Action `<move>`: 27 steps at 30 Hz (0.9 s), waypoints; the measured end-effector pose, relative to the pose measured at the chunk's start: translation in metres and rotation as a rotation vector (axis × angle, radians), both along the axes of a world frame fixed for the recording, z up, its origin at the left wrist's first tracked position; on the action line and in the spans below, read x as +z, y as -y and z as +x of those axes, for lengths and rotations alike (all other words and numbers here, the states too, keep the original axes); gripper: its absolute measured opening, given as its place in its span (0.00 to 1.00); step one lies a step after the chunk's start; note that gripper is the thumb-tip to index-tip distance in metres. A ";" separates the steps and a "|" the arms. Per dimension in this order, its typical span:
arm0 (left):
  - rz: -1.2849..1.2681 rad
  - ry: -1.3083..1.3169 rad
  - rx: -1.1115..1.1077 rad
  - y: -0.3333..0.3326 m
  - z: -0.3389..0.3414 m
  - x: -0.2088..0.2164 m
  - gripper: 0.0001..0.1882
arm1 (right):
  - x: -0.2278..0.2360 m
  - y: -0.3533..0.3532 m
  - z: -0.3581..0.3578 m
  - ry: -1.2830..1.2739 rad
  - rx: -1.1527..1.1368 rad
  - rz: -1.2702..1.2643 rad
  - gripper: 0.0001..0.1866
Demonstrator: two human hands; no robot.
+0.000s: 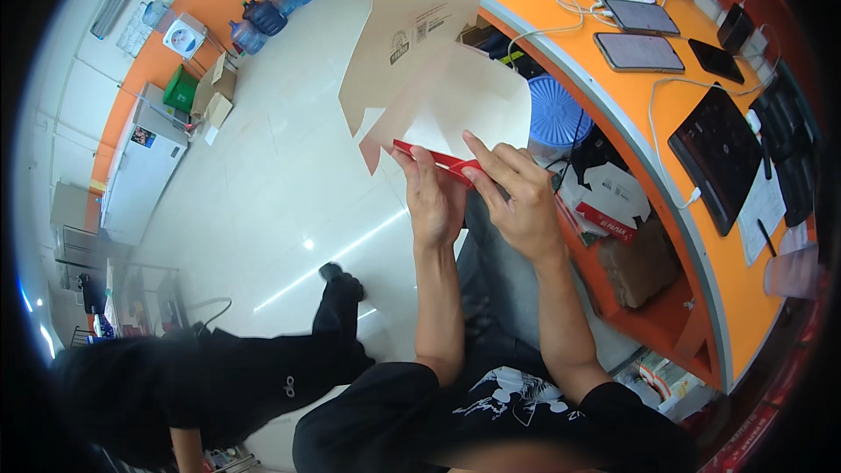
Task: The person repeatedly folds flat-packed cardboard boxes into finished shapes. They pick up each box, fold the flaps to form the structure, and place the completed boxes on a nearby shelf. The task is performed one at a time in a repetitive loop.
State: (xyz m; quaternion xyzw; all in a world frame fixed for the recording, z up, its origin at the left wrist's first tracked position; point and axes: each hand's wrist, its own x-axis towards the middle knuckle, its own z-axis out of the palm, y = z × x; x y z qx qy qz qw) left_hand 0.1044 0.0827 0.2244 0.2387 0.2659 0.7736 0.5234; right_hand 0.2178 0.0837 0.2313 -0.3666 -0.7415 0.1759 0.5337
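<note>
A partly folded cardboard food box (438,92) is held up in front of me, white inside and tan outside, with a red edge strip facing me. Its large tan flap stands raised at the far left and bears dark print. My left hand (435,201) grips the left part of the red strip, fingers bent over its edge. On the strip's right end, my right hand (517,197) pinches with thumb and fingers. The underside of the box is hidden from view.
An orange counter (561,17) curves along my right with several phones, cables and a dark laptop (717,158). Below it stand a blue-lidded tub (558,112) and another red-and-white box (613,197). A person in black (219,385) is close at my left.
</note>
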 end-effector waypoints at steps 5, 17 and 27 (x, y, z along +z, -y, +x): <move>-0.031 -0.218 0.016 -0.002 -0.003 -0.018 0.19 | -0.003 -0.003 0.002 -0.022 0.012 -0.011 0.23; 0.060 -0.211 -0.059 -0.003 0.007 -0.019 0.44 | -0.009 -0.009 0.000 -0.397 0.299 -0.264 0.27; 0.064 -0.542 0.244 -0.006 0.018 -0.021 0.59 | 0.050 0.001 -0.013 -0.412 0.137 -0.131 0.16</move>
